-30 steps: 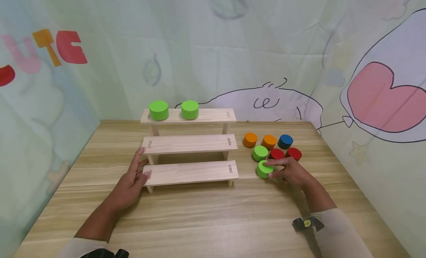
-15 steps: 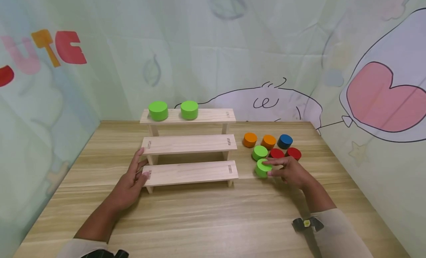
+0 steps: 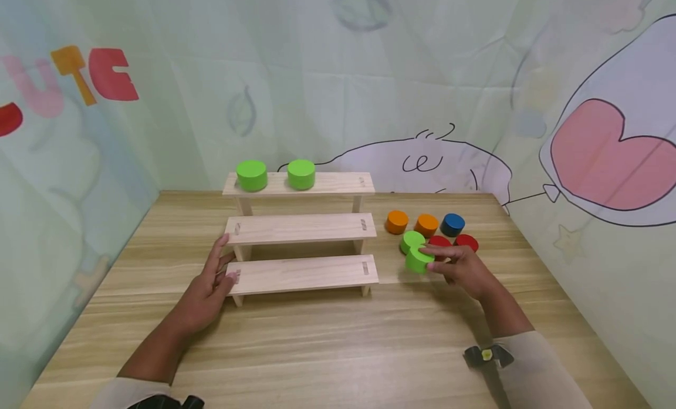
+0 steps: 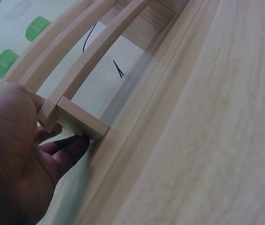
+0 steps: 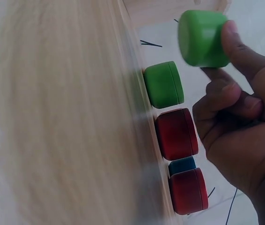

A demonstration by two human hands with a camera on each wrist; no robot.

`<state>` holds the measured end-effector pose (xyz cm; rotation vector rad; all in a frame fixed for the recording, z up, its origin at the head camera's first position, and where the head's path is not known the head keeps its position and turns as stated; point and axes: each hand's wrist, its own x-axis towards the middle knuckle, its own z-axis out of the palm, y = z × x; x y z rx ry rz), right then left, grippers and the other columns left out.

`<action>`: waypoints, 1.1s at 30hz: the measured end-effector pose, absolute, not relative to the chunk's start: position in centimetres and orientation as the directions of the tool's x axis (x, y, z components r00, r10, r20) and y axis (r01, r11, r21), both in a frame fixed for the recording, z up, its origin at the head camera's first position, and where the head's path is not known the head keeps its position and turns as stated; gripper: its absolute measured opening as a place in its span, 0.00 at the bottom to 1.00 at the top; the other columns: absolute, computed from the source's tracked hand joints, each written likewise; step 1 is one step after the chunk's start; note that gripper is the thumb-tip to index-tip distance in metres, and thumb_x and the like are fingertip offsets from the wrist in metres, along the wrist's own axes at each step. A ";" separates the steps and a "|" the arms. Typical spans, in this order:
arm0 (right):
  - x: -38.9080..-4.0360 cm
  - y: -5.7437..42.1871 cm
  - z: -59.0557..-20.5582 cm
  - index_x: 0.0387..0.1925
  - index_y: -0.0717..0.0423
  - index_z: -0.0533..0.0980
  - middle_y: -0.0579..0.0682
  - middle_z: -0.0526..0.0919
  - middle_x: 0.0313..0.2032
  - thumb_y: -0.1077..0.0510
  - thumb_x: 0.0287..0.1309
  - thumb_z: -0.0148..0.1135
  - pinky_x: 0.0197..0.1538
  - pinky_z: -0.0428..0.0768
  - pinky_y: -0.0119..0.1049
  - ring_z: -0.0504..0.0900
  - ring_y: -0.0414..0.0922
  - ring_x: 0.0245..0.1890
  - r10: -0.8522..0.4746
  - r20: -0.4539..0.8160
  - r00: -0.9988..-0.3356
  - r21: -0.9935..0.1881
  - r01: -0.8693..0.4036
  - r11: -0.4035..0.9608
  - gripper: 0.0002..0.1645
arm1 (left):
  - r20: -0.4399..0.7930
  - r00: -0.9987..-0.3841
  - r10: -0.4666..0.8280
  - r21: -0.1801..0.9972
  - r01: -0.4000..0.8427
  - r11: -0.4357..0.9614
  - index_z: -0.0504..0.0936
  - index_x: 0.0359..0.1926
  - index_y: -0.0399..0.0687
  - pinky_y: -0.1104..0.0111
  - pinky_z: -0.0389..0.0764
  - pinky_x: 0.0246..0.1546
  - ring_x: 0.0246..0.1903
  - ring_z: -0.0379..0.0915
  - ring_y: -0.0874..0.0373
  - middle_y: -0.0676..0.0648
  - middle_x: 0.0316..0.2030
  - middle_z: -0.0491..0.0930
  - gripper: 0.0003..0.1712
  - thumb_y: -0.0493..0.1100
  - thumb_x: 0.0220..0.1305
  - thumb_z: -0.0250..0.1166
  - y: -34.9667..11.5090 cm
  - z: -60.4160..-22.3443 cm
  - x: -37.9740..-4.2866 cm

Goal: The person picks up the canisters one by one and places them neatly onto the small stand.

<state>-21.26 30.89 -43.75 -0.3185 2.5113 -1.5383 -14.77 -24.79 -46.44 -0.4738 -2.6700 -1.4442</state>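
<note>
Your right hand (image 3: 460,269) pinches one green block (image 3: 418,260) above the table (image 3: 317,350); at its nine o'clock, your left hand (image 3: 203,296) grips one three-tier rack (image 3: 303,275). Eleven to two: one green disc (image 3: 411,241), two reds (image 3: 467,243), two oranges (image 3: 396,222), one blue (image 3: 453,225). Ten: two top-tier greens (image 3: 301,175); wall lettering (image 3: 75,64) "UTE".

This looks like a small child-themed booth or play corner: creased printed fabric (image 3: 301,74) encloses a wood-grain tabletop (image 3: 327,350) at the back and both sides. Bright cartoon letters (image 3: 75,63) decorate the upper left of the frame, a heart-marked balloon (image 3: 628,74) the right.
</note>
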 end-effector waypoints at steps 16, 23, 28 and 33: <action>-21.0 30.5 -43.4 0.71 0.58 0.79 0.64 0.73 0.77 0.56 0.75 0.70 0.27 0.75 0.30 0.82 0.44 0.23 -0.130 0.133 -0.983 -0.919 -0.171 0.354 0.28 | 0.200 -0.952 0.232 0.801 0.295 0.521 0.31 0.90 0.66 0.86 0.71 0.55 0.71 0.73 0.25 0.21 0.79 0.63 0.48 0.39 0.87 0.51 -24.8 -46.5 -14.9; -20.8 30.0 -43.2 0.69 0.59 0.81 0.53 0.80 0.74 0.60 0.74 0.70 0.26 0.76 0.28 0.80 0.41 0.20 -0.088 0.220 -0.972 -0.928 -0.236 0.288 0.25 | 0.203 -0.950 0.235 0.803 0.299 0.515 0.31 0.90 0.65 0.85 0.73 0.55 0.72 0.73 0.25 0.21 0.78 0.63 0.48 0.39 0.87 0.51 -24.9 -46.6 -14.8; -20.6 29.4 -43.0 0.67 0.56 0.83 0.33 0.91 0.46 0.62 0.74 0.69 0.26 0.76 0.28 0.71 0.38 0.19 -0.080 0.278 -0.957 -0.942 -0.288 0.174 0.23 | 0.198 -0.955 0.221 0.784 0.290 0.549 0.31 0.90 0.65 0.84 0.74 0.54 0.71 0.74 0.25 0.21 0.78 0.64 0.48 0.39 0.87 0.51 -25.1 -46.7 -14.5; -20.6 28.8 -42.4 0.66 0.52 0.85 0.38 0.75 0.23 0.64 0.76 0.66 0.26 0.74 0.28 0.69 0.36 0.20 -0.035 0.308 -0.951 -0.950 -0.310 0.033 0.21 | 0.198 -0.954 0.226 0.789 0.292 0.541 0.31 0.90 0.67 0.82 0.75 0.56 0.71 0.74 0.25 0.23 0.79 0.64 0.47 0.41 0.88 0.51 -25.0 -46.4 -14.6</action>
